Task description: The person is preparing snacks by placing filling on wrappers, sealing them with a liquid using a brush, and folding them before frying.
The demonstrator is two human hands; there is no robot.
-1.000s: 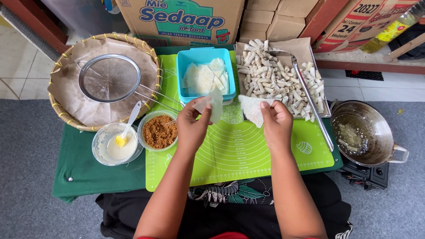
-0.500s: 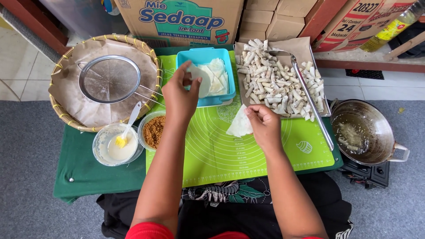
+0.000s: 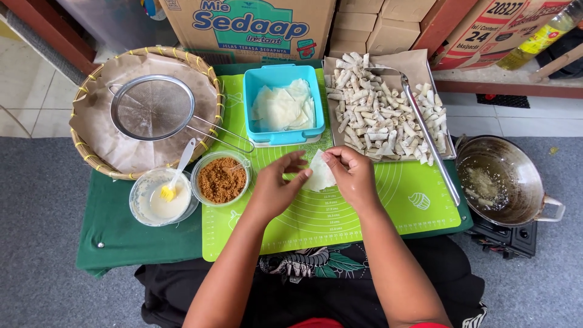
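Observation:
A thin white wrapper sheet (image 3: 319, 176) lies on the green silicone mat (image 3: 376, 209), near the mat's far middle. My right hand (image 3: 352, 176) pinches its right edge. My left hand (image 3: 276, 185) touches its left edge with the fingertips. Just beyond my hands stands a blue tub (image 3: 282, 103) with more white wrapper sheets. A clear bowl of brown crumbly filling (image 3: 221, 179) sits left of my left hand.
A tray of several small white rolls (image 3: 382, 115) with metal tongs is at the back right. A woven basket (image 3: 91, 152) with paper and a wire strainer (image 3: 155, 109) sits at left. A bowl of white paste with a brush (image 3: 161, 197), a wok (image 3: 501, 182) and cardboard boxes surround the table.
My left hand has come back from the blue tub to the wrapper sheet on the mat. My right hand stayed on the sheet, which now lies flatter between both hands.

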